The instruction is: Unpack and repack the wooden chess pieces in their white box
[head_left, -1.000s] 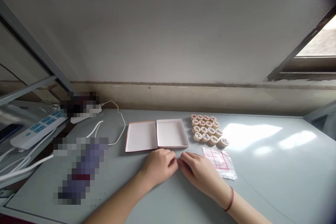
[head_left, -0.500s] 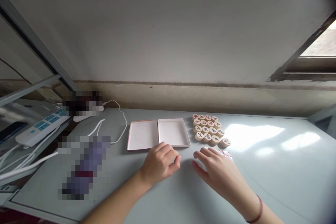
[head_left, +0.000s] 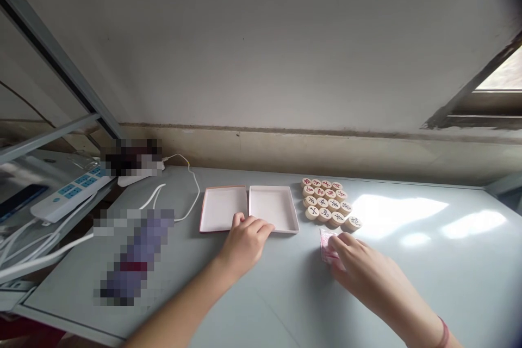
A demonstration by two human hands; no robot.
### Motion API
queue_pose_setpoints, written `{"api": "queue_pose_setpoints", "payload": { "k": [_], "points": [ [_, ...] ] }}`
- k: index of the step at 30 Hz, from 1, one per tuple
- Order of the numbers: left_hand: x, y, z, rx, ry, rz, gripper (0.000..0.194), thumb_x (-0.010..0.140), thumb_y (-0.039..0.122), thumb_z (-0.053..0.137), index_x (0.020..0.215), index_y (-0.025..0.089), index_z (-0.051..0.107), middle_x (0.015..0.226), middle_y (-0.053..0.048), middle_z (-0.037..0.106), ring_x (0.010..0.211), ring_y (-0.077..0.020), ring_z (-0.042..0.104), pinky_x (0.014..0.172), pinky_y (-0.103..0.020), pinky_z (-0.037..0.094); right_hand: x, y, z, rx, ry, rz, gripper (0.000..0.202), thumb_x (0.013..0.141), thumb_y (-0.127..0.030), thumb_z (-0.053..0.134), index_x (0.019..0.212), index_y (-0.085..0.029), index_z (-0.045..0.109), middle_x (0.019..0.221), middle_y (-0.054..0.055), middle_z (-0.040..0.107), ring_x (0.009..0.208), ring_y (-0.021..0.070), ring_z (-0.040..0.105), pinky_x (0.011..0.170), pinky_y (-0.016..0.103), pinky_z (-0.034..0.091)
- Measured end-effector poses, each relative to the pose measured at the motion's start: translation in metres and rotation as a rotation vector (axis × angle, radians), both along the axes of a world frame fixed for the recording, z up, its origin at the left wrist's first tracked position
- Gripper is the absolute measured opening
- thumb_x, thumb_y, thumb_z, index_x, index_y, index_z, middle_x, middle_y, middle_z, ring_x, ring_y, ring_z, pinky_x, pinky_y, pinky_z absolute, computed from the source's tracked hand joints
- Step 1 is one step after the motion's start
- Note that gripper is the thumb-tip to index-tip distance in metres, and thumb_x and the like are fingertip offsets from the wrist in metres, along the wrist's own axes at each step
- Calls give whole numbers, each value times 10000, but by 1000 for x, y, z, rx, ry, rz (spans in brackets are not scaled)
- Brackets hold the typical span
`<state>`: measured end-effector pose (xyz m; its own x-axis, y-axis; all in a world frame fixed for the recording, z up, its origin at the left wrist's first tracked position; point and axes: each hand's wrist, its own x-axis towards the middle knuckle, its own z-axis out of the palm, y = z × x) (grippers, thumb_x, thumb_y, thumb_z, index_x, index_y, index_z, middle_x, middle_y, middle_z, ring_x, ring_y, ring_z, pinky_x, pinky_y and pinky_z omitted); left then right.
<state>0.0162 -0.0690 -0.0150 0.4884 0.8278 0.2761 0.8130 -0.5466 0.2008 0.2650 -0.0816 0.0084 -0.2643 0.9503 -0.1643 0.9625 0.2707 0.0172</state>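
My left hand point(head_left: 247, 240) is at the front rims of two shallow white-lined box halves, the left half point(head_left: 222, 209) with a reddish edge and the right half point(head_left: 271, 208). Its fingers lie loosely bent and slightly apart over those rims, with the thumb hidden; no held object shows. My right hand point(head_left: 359, 261) pinches a pink-and-white plastic packet point(head_left: 326, 242) lying on the table, its fingers covering part of it. Just beyond it, round wooden Chinese chess pieces point(head_left: 326, 204) stand stacked in rows, red characters behind and dark ones in front.
A white power strip point(head_left: 73, 193) with blue sockets, white cables point(head_left: 196, 185) and a blurred purple object point(head_left: 142, 253) occupy the table's left side. The wall point(head_left: 261, 147) bounds the back. Sunlight glares on the table point(head_left: 403, 277) at the right.
My right hand has moved right and closed on the packet, which now shows more. My left hand has turned and shifted slightly left, up to the box rims.
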Motion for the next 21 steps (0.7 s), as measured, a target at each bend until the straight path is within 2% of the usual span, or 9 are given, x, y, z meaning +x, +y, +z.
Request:
{"api": "queue_pose_setpoints", "payload": {
  "k": [4,7,9,12,16,19,21],
  "points": [
    [-6,0,8,-70,36,-85,373,790,-26,428,1003,224,606,904,-4,695,834,-151,600,763,-331,304,-2,5,-3,-28,22,-6,153,784,-98,441,800,-200,554,808,32,602,627,154,594,433,229,214],
    [-9,0,11,-95,47,-117,349,814,12,433,1012,229,621,886,-14,693,819,-153,604,753,-320,312,4,7,-1,6,122,11,138,809,-151,431,721,-207,520,708,17,588,557,144,567,420,232,232],
    [-10,-1,11,-92,44,-135,355,814,13,429,1013,230,628,880,-16,693,803,-152,607,737,-315,316,9,7,6,42,249,57,167,837,-200,415,699,-215,508,672,12,575,526,135,545,430,234,290],
    [-10,-3,12,-103,30,-171,351,807,14,442,1011,228,630,903,-17,693,815,-157,612,726,-311,323,9,5,20,139,477,150,159,871,-243,406,763,-228,521,725,21,587,568,128,547,489,238,393],
    [-8,-6,17,-140,41,-209,331,809,35,469,1027,224,631,926,-23,685,821,-162,611,733,-309,342,-13,5,34,322,563,276,138,883,-218,400,839,-218,530,812,49,595,649,134,552,545,243,428],
    [-6,-9,18,-144,53,-196,333,818,58,477,1060,226,632,908,-30,680,799,-165,605,718,-311,347,-36,13,30,374,483,395,180,870,-164,387,907,-200,559,808,50,591,694,148,550,564,250,410],
    [-5,-9,18,-137,27,-195,290,836,117,499,1064,233,635,901,-29,682,822,-174,603,734,-319,351,-49,20,22,364,414,424,203,860,-143,395,922,-189,582,786,45,588,694,155,540,571,260,391]
  ]
}}
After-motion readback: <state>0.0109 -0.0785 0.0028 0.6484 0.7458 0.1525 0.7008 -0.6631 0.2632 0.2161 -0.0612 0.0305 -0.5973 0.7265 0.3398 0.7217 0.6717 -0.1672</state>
